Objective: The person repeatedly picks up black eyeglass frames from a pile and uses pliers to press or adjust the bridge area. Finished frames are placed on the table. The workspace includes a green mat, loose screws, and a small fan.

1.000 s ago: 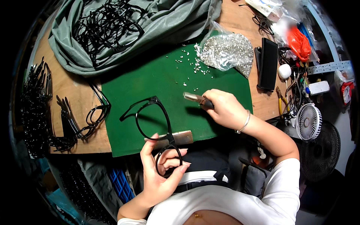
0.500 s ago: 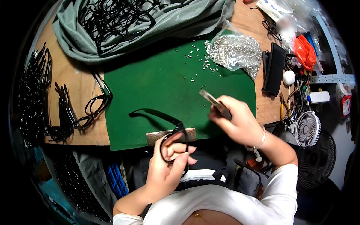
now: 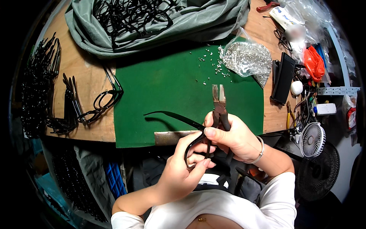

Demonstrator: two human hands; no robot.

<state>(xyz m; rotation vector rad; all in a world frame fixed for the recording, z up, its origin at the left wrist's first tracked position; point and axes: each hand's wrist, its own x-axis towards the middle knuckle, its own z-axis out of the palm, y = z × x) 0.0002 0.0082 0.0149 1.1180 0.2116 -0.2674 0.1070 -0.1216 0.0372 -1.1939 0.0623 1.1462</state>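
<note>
My left hand (image 3: 179,168) is closed round the rim of a black eyeglass frame (image 3: 185,152), near the front edge of the green mat (image 3: 167,84). One temple arm stretches from the frame over the mat toward the far left. In my right hand (image 3: 236,137) are pliers (image 3: 219,105), their jaws pointing away from me and slightly apart. My right thumb and fingertips meet the frame where its temple joins the front; whether anything small is pinched there is hidden. A ridged strip (image 3: 171,138) lies along the mat's front edge, just behind my left hand.
A clear bag of small silvery parts (image 3: 248,57) stands at the back right, with loose ones spilled beside it. A grey cloth (image 3: 87,36) holds many black frames. More frames (image 3: 101,105) lie at left. A phone (image 3: 284,78) and a white fan (image 3: 312,139) are at right.
My right hand has moved left and down to the eyeglass frame, and the pliers now point away from me. My left hand has shifted slightly right with the frame.
</note>
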